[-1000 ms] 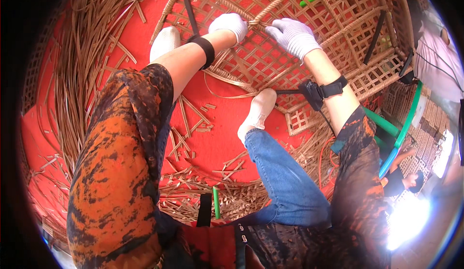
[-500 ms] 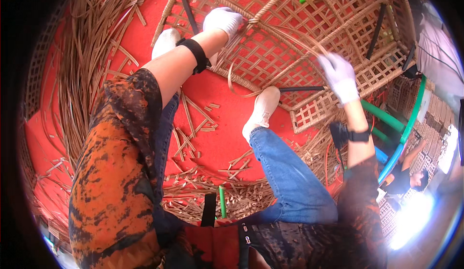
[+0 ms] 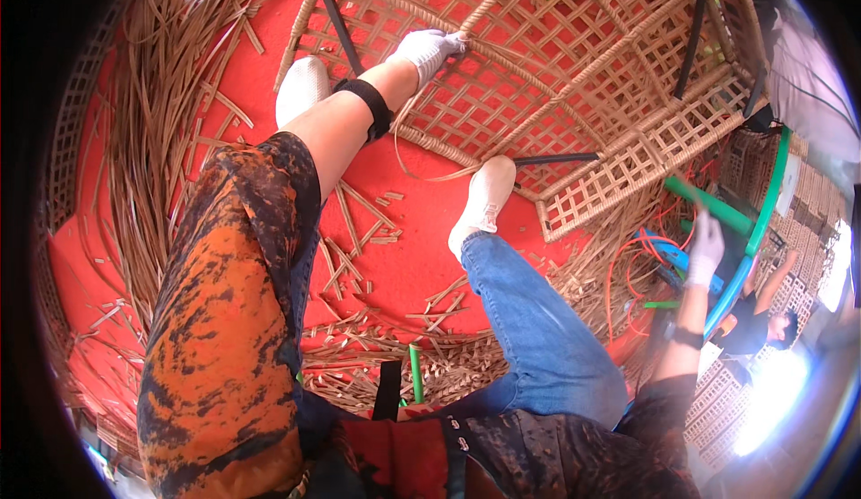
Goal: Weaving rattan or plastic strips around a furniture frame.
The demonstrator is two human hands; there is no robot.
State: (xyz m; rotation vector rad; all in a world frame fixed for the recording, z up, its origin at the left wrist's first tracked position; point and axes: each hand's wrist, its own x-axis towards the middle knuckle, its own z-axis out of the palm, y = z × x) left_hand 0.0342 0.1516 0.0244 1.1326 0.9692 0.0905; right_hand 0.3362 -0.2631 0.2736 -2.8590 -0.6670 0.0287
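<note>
A large woven rattan panel [image 3: 529, 86], with rope-like wrapped ribs and dark bars, leans in front of me. My left hand [image 3: 426, 53], in a white glove, has its fingers closed on a wrapped joint where ribs cross. Below it, a thin loose rattan strip [image 3: 401, 163] curves from the panel's near edge toward my shoe. Out to the right, my gloved right hand [image 3: 706, 250] is smeared by motion beside a green bar. A faint brown streak leads from its fingertips, seemingly a rattan strip pulled from the joint.
Long rattan strips [image 3: 148, 113] lie heaped at left on the red floor covering [image 3: 404, 275], with cut scraps around. Both white shoes [image 3: 489, 196] are close to the panel's lower edge. Green and blue tubing [image 3: 767, 203], orange cord and another person [image 3: 758, 324] are at right.
My right hand has swung away from the panel, down and to the right. My left hand has shifted slightly toward the joint. The loose strip's loop has moved left.
</note>
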